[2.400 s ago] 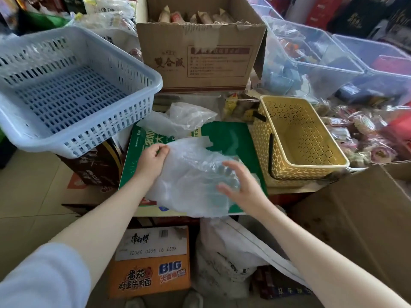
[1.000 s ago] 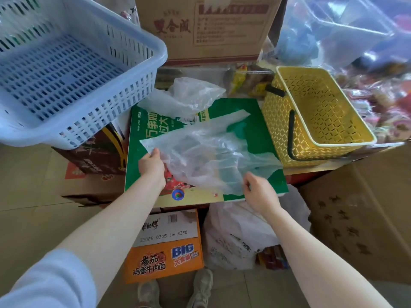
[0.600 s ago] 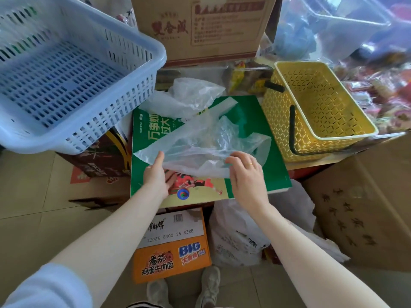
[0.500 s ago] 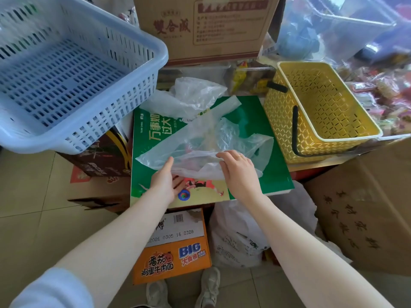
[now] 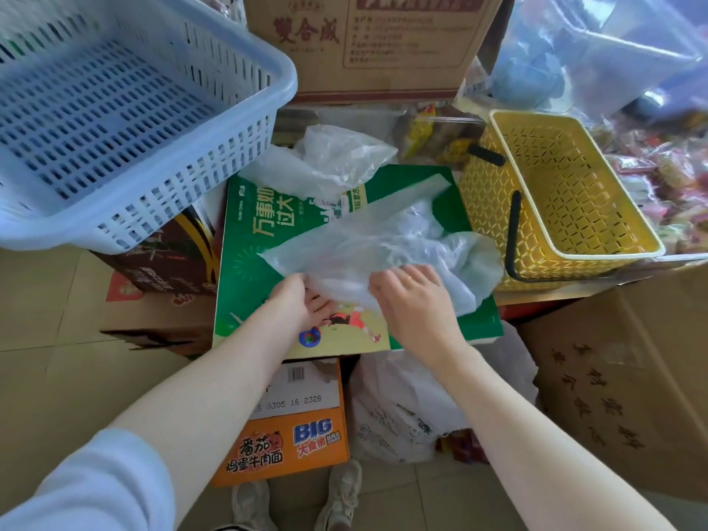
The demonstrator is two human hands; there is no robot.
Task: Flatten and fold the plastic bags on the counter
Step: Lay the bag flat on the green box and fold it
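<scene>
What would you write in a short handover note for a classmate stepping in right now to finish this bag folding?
Left hand: grips the near edge of the clear plastic bag, fingers tucked under it.
Right hand: flat on the same bag, pressing it down.
That bag lies spread on the green box, its far side crumpled.
A second, crumpled plastic bag sits behind it, untouched.
Done: first bag partly flattened. Left: smooth it, fold it, then do the second bag.
</scene>
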